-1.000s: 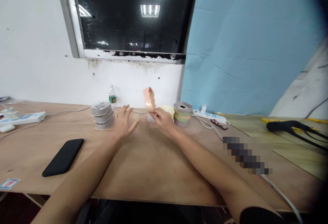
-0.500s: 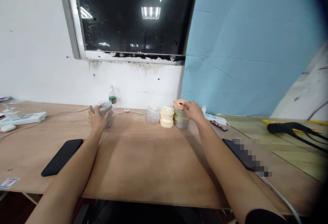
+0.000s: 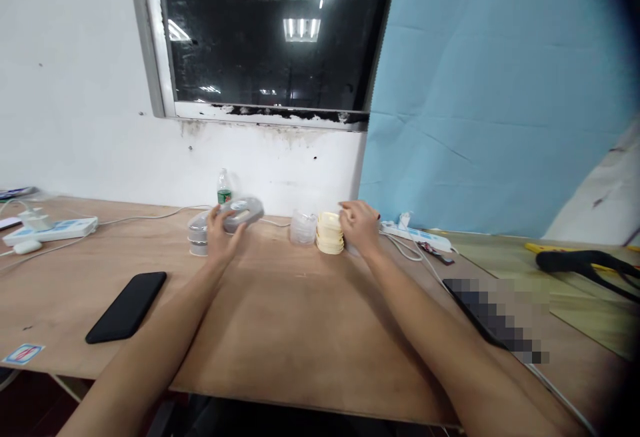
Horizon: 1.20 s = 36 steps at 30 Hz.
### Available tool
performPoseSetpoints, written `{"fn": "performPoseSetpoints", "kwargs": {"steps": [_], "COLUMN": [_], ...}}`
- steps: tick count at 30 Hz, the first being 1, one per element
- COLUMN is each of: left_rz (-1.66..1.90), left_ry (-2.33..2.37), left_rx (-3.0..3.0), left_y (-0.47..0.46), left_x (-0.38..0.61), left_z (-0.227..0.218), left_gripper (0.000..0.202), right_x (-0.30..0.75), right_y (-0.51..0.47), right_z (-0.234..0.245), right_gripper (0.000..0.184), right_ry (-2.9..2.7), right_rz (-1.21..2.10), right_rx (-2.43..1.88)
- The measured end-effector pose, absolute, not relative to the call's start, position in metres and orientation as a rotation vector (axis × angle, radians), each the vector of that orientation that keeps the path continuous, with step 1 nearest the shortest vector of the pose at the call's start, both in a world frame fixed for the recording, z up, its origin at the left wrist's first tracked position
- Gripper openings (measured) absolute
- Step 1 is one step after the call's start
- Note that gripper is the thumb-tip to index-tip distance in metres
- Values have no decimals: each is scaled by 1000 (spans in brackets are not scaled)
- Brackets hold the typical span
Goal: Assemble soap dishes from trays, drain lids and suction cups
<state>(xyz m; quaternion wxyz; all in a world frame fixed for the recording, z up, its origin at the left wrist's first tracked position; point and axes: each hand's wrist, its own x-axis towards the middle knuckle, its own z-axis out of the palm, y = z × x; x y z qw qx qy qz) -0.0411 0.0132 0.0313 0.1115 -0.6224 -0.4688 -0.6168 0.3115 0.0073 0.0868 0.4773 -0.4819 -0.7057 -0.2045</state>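
Note:
My left hand (image 3: 220, 233) grips a grey oval container (image 3: 250, 213) with a pale label on top and holds it raised and tilted. Left of that hand, a short stack of similar grey containers (image 3: 198, 233) stands on the table. My right hand (image 3: 361, 227) is closed with its fingers curled, beside a stack of cream-yellow cups (image 3: 330, 233). A bit of orange shows at its far side; what it holds is otherwise hidden. Left of the yellow stack are clear plastic cups (image 3: 303, 228).
A black phone (image 3: 127, 307) lies at the left of the wooden table (image 3: 300, 330), a dark, partly blurred-out device (image 3: 467, 307) at the right. Power strips (image 3: 420, 237) and cables run along the back. A plastic bottle (image 3: 223, 187) stands against the wall.
My left hand has moved right, lifting a grey container off its stack. My right hand has curled and now covers the place of the orange, green and grey stack. The view has shifted slightly.

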Motion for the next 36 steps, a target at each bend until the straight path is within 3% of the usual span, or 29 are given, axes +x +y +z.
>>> {"fn": "performPoseSetpoints", "kwargs": {"steps": [8, 14, 24, 27, 31, 36], "left_rz": [-1439, -1404, -1739, -1850, -2142, -2546], "left_ry": [-1122, -1073, -1388, -1501, -1590, -1556], "left_rx": [-2746, -2847, -2603, -2444, -2221, -2304], "left_y": [-11, 2, 9, 14, 22, 20], "left_x": [7, -11, -5, -3, -2, 4], "left_z": [9, 8, 2, 1, 2, 9], "left_gripper": [42, 47, 49, 40, 32, 50], "right_x": [239, 239, 229, 228, 238, 252], "right_y": [-7, -6, 4, 1, -3, 1], "right_z": [16, -1, -7, -4, 3, 6], "right_gripper": [53, 49, 45, 45, 42, 37], "right_ry": [-2336, -2252, -1799, -1789, -2147, -2296], "right_rz": [-10, 85, 430, 304, -126, -321], "right_rx": [-820, -904, -990, -956, -785, -712]}}
